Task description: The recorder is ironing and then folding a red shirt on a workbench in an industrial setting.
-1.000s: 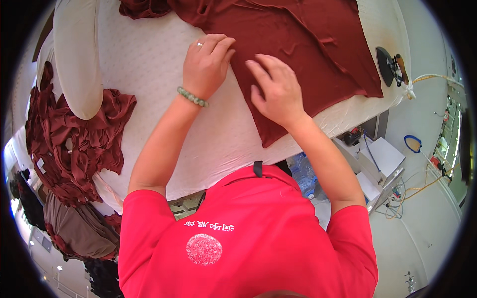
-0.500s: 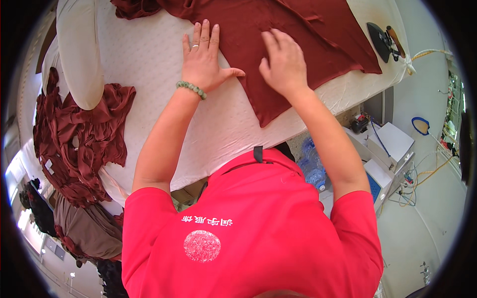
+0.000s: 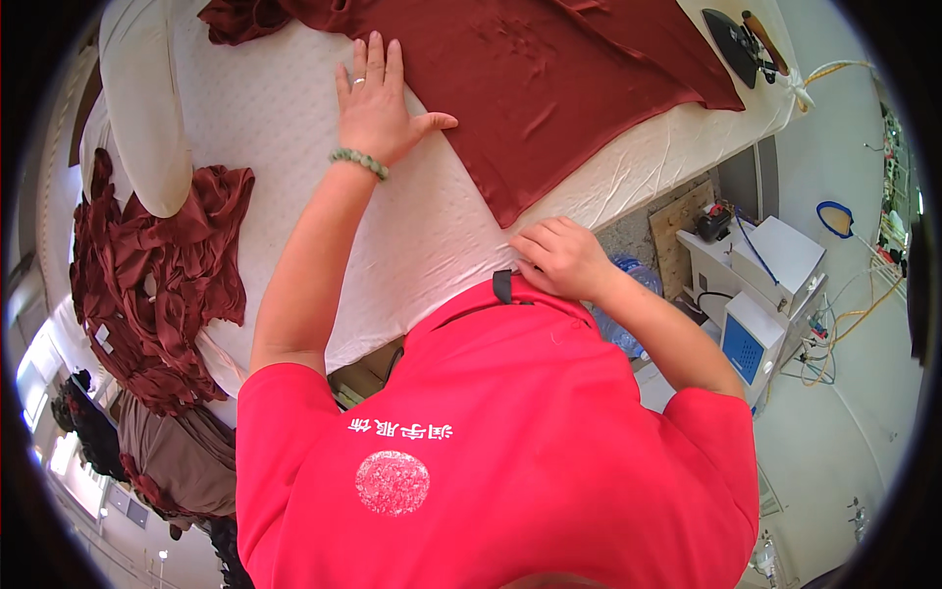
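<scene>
A dark red satin-like cloth (image 3: 549,98) lies spread on the white padded table (image 3: 392,245), its corner pointing toward me. My left hand (image 3: 378,116) rests flat with fingers spread on the white cover beside the cloth's left edge. Its thumb reaches over that edge. My right hand (image 3: 564,257) is at the table's front edge, just below the cloth's corner and close to my waist. Its fingers are bent and close together; whatever lies under them is hidden. At the far right of the table stands an iron (image 3: 741,49) with a brown handle.
Another dark red garment (image 3: 167,255) lies crumpled at the left, below a white padded pressing arm (image 3: 147,108). Under the right side of the table are blue-tinted plastic bottles (image 3: 628,304) and a white machine box (image 3: 780,260). A yellowish cord (image 3: 834,69) runs off right beside the iron.
My right hand has come off the red cloth and moved toward me to the table's front edge, its fingers curling. My left hand stays flat beside the cloth.
</scene>
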`<act>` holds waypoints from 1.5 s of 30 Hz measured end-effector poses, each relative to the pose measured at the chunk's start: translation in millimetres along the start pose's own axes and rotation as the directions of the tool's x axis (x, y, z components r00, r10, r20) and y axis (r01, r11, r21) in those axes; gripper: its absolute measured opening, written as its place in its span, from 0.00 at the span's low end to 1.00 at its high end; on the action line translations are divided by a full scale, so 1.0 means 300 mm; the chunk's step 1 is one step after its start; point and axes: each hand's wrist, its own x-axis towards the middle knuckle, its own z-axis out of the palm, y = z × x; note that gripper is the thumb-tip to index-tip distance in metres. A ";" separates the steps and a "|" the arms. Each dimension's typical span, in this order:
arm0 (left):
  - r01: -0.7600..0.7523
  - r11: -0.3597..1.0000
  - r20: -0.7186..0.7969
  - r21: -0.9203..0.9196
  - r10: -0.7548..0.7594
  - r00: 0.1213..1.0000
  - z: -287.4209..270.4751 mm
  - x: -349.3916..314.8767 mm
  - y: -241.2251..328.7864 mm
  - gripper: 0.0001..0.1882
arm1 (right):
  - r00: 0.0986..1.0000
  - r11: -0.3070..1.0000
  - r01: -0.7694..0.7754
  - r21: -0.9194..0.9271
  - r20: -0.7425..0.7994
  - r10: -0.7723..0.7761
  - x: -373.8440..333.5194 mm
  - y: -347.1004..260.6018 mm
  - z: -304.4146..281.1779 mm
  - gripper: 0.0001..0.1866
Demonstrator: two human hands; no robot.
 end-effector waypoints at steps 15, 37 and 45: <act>-0.026 0.988 0.092 -0.155 0.040 0.995 0.002 -0.322 0.289 0.67 | 0.931 0.937 -0.208 -0.282 -0.351 0.101 0.309 0.191 -0.055 0.34; 0.637 0.715 -0.021 -0.286 -0.670 0.742 0.012 -0.500 0.665 0.27 | 0.881 0.655 -0.386 -0.649 -0.469 0.054 -0.076 1.353 -0.879 0.39; 0.891 0.151 0.131 -0.428 -0.965 0.227 0.069 -0.474 0.791 0.17 | 0.896 0.720 -0.436 -0.540 -0.335 0.291 -0.020 1.491 -1.015 0.33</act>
